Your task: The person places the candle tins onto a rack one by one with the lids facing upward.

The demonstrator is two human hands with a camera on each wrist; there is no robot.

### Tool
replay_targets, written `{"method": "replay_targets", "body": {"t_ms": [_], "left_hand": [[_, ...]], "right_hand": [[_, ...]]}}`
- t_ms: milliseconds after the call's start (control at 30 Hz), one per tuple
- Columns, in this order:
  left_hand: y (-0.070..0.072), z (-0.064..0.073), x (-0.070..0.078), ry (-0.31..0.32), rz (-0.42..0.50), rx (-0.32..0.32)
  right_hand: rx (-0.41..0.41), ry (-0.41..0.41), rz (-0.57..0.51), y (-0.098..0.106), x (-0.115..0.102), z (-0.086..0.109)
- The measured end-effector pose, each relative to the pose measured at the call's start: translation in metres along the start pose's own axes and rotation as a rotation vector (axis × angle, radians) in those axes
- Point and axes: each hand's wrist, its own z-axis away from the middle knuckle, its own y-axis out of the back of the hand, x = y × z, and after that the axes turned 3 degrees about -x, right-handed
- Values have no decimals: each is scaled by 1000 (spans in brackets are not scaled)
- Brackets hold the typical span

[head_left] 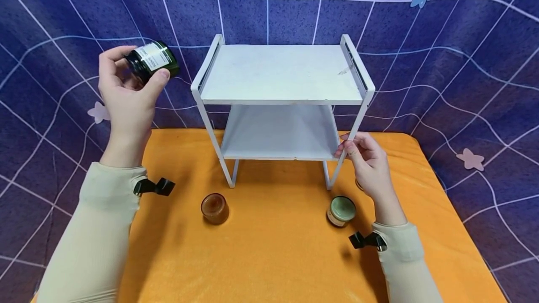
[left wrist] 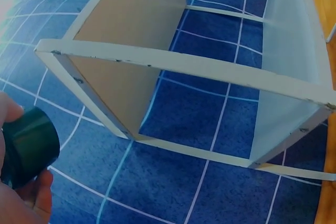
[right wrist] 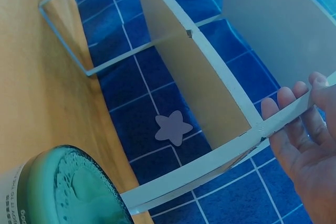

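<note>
My left hand (head_left: 128,78) grips a dark green glass candle jar (head_left: 153,60) with a white label, raised to the left of a white two-tier shelf (head_left: 282,74). The jar lies tilted on its side between thumb and fingers; in the left wrist view its green glass (left wrist: 34,140) shows at the left edge. My right hand (head_left: 370,160) pinches the front right leg of the shelf near the lower tier. In the right wrist view, the fingers (right wrist: 294,135) lie behind the white bar and the thumb in front.
An amber candle jar (head_left: 214,208) stands on the orange cloth (head_left: 273,247) in front of the shelf's left leg. Near the right leg is a green candle jar (head_left: 341,211). Part of another round item (head_left: 359,184) shows beside the right hand. Behind hangs a blue gridded curtain (head_left: 269,8).
</note>
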Motion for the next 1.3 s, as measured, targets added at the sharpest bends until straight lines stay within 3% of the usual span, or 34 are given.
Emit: {"method": "replay_targets", "body": {"t_ms": [333,633,900,1300], "left_hand": [[-8,-3,4,-25,-51,32],[-22,-1,14,-22,-39,32],[-37,2,29,-34,-32,-5],[-50,3,34,-57,-81,-40]], "right_hand": [[-17,8,-41,1,1,-1],[-24,23,-54,1,3,0],[-18,14,-29,1,2,-1],[-21,9,-18,2,1,-2]]}}
